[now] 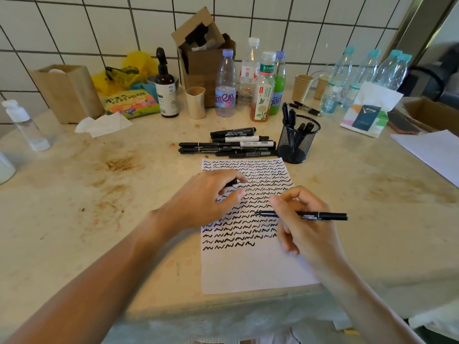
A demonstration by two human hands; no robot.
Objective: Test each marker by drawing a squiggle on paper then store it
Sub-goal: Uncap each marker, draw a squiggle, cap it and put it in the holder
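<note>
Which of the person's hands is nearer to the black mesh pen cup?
Right. The right hand, holding a marker, sits below the mesh cup; the left hand lies further off, below and to its left.

Beyond my paper (248,264), a heap of markers (228,145) blocks the straight way; the mesh cup (296,140) stands just right of it. Bare worktop (87,194) lies left of the paper.
</note>
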